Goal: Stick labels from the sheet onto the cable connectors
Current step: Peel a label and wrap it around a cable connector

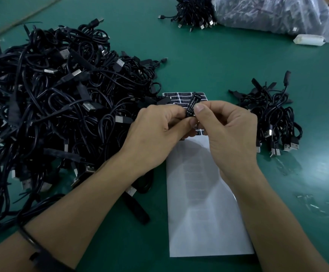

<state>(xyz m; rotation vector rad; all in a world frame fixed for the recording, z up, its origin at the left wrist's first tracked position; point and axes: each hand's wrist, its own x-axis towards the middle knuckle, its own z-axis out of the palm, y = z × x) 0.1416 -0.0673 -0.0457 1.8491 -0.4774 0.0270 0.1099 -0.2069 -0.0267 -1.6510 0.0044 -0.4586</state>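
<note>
Green surface (218,59): carries all the things listed here.
Small black connector block with white lettering (191,106): held up between both hands, above the far part of the sheet, tilted, with the lettering towards the camera.
Left hand (155,132): grip closed on the block's lower end, which is pinched between thumb and fingertips.
Right hand (226,132): grip closed on the block's right side between thumb and forefinger. Whether a label is also under the fingers cannot be told.
White label sheet (205,213): lies flat under the hands, its long side running away from the person; the near part is bare backing.
Black labels (179,96): in rows at the sheet's far end, partly hidden by the hands.
Large heap of black USB cables (51,105): left of the sheet, reaching its far left corner.
Smaller heap of black cables (271,116): right of the sheet, near it.
Clear plastic bag (273,14): at the far edge, with another cable bundle (193,12) just beside it.
Black wristband (42,254): round the left wrist.
</note>
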